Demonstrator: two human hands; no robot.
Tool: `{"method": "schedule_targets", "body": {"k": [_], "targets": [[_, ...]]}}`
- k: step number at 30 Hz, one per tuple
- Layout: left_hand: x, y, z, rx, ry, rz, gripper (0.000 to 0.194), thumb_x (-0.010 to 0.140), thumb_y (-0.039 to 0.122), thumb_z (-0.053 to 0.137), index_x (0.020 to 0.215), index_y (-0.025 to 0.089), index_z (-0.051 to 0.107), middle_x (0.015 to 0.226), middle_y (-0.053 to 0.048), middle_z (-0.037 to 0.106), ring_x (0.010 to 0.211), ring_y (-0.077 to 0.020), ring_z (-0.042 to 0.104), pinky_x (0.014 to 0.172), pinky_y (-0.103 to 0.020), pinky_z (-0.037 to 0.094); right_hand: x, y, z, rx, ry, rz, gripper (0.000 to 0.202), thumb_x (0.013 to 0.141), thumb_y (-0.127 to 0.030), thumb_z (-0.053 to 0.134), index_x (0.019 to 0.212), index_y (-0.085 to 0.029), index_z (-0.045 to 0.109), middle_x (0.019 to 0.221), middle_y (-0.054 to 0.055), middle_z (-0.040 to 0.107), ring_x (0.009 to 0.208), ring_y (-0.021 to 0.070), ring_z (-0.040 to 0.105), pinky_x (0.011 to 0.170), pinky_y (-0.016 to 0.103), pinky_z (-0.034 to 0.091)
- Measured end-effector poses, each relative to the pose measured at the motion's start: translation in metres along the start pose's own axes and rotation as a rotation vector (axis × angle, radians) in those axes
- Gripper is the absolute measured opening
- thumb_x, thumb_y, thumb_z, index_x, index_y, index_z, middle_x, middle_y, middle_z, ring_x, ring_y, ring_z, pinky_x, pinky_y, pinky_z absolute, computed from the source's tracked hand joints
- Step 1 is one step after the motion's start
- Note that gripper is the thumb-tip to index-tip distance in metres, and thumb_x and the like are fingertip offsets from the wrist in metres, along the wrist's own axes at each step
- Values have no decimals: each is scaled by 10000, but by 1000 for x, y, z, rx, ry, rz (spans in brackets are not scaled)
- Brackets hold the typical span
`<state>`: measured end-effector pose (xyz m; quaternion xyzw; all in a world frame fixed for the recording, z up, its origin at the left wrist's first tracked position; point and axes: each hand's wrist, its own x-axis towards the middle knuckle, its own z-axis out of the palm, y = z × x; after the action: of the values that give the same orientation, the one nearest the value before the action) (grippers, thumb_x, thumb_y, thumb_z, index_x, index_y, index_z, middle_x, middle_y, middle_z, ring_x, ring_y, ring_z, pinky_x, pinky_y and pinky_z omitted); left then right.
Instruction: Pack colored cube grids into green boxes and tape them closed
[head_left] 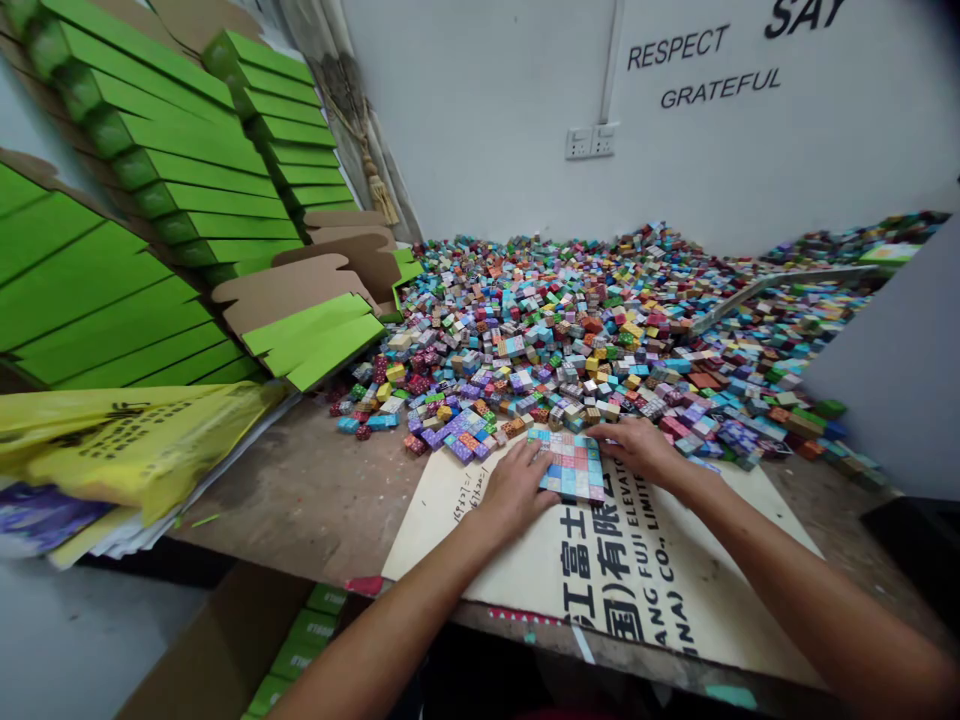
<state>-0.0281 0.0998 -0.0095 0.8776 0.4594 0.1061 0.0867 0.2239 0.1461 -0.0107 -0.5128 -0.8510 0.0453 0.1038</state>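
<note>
A flat block of small patterned cubes [574, 467], light blue, pink and white, lies on a printed cardboard sheet [525, 560]. My left hand [517, 487] rests at its left side, fingers apart and touching the edge. At the upper right edge of the block is my right hand [636, 447], its fingertips against the cubes. Both hands press on the block from opposite sides. Just behind it, a large heap of loose colored cubes [525, 330] spreads back to the wall.
Green boxes [180, 170] are stacked at the left, with an opened one [315, 335] beside the heap. A yellow bag [142, 440] lies on papers at the table's left edge. More green boxes [300, 645] sit below the table. A strip [772, 285] crosses the heap at right.
</note>
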Motion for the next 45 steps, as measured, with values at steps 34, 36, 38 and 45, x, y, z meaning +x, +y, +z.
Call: {"method": "schedule_targets", "body": {"k": [34,36,38,45], "targets": [[54,11,13,-142,-49,268,921,600,738,627,1341,243,395,1434,-80,360,1323,-322,266,1106,-498,149,-71,52,-11,-25,193,176,445,862,-393,507,1289,-269,522,1189,89,614,1011,294,538,825,426,432],[52,10,11,-128,-60,263,919,610,739,618,1348,244,385,1438,-80,355,1331,-318,256,1110,-497,141,-82,55,-12,-105,180,313,509,821,-448,548,1312,-322,492,1249,98,570,1066,359,500,817,504,417],[50,11,9,-111,-81,259,923,621,741,606,1361,244,367,1451,-80,338,1343,-314,237,1117,-492,127,-83,51,-6,-167,143,361,504,799,-466,573,1288,-364,508,1268,93,557,1147,412,431,830,584,380],[31,24,11,-21,-103,190,736,783,620,545,1385,258,326,1490,-76,269,1377,-313,165,1106,-522,128,-36,20,10,28,194,237,336,859,-308,507,1161,-223,631,1246,121,567,1128,297,495,945,466,389]]}}
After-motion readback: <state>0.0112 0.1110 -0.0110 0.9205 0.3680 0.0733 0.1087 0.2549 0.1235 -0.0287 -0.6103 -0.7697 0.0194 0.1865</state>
